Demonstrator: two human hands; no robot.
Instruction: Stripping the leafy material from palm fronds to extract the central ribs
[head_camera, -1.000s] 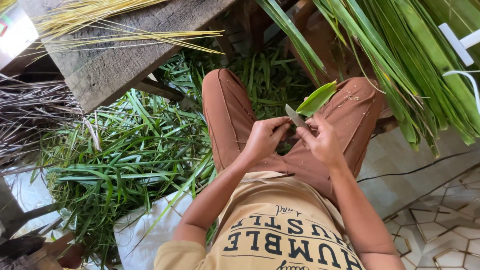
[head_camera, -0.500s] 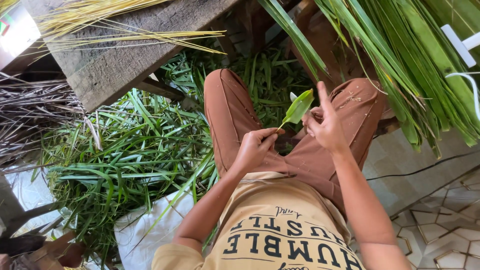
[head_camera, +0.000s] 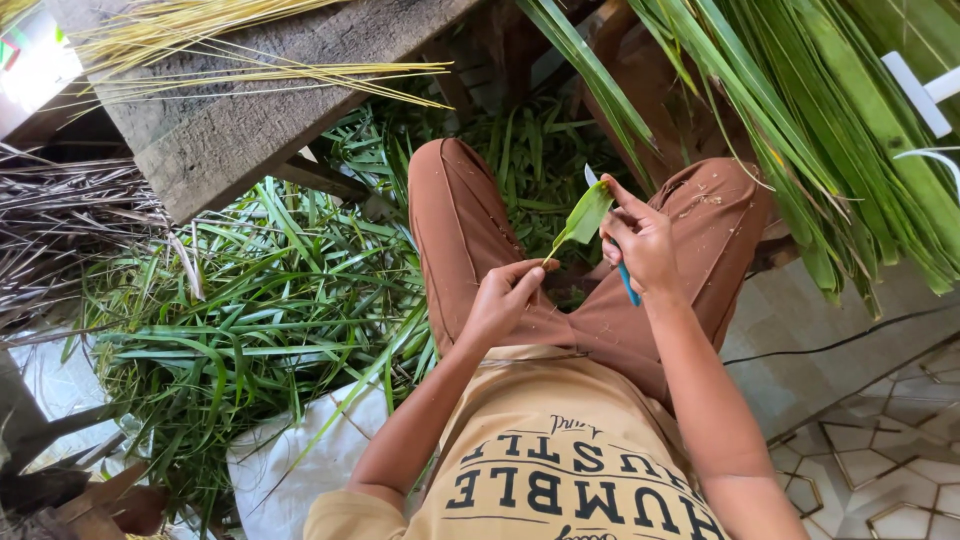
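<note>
A: I see the leaf strip over the brown-trousered knees — long axis slanting, broad end up-right, thin end down-left.

B: Fingers?

A: Left hand pinches the thin end; right hand closed round a blue-handled knife, blade tip above the strip. Green leaf pile crowds left of the knees.

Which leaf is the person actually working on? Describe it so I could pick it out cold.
Start at the brown trousers of the seated person and look between the knees. There a short green leaf piece sits between the left hand and the right hand, which also grips a blue-handled knife. Unlike the long loose leaves below, it is lifted.
</note>
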